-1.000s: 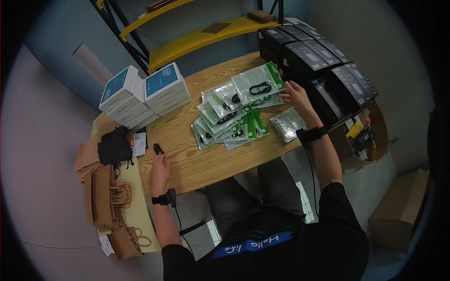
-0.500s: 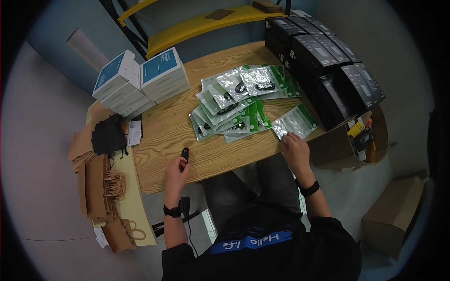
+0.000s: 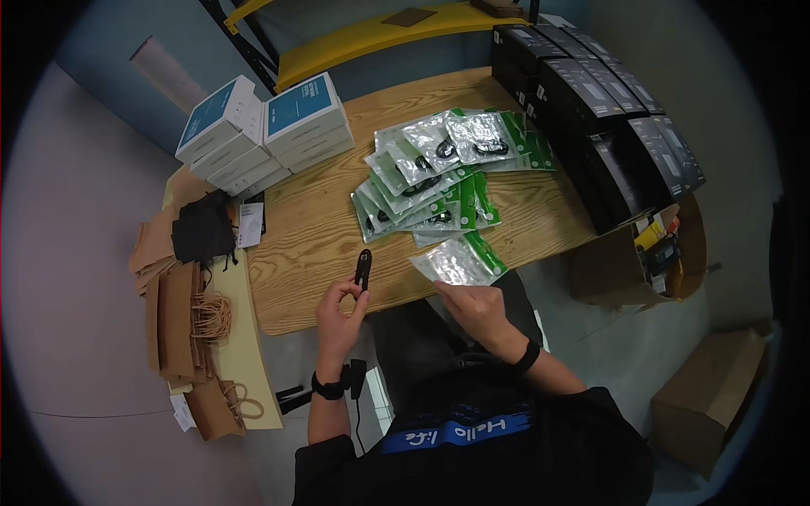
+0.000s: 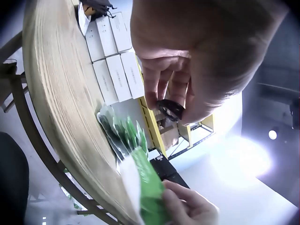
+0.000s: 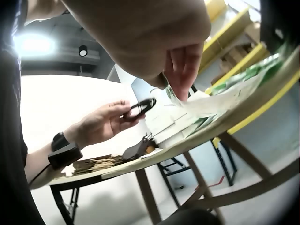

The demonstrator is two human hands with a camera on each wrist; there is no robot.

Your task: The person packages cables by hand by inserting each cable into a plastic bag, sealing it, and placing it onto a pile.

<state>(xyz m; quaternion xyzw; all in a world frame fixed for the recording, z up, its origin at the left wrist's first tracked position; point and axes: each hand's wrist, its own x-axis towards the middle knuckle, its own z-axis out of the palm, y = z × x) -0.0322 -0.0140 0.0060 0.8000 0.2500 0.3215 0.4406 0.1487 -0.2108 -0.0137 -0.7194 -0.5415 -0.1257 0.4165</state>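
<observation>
My left hand (image 3: 339,319) pinches a coiled black cable (image 3: 363,268) between thumb and fingers, above the near part of the table. In the right wrist view the cable (image 5: 143,108) shows as a bundled loop. My right hand (image 3: 477,314) grips the edge of a clear plastic bag with a green strip (image 3: 460,260), close to the table's front edge. In the left wrist view the right hand's fingers (image 4: 180,199) pinch this bag (image 4: 151,187) by its green end. Behind it lies a spread pile of similar bags (image 3: 418,181), several with black cables inside.
White boxes with blue tops (image 3: 308,126) stand stacked at the back left. Black boxes (image 3: 582,105) line the right side. Brown paper bags (image 3: 173,325) and a dark pouch (image 3: 205,228) lie at the left. Right of the wooden table (image 3: 299,287) stands an open carton (image 3: 612,271).
My left hand has picked up the cable and brought it right. My right hand went from the pile to a separate bag, took hold of it and drew it left towards the front edge.
</observation>
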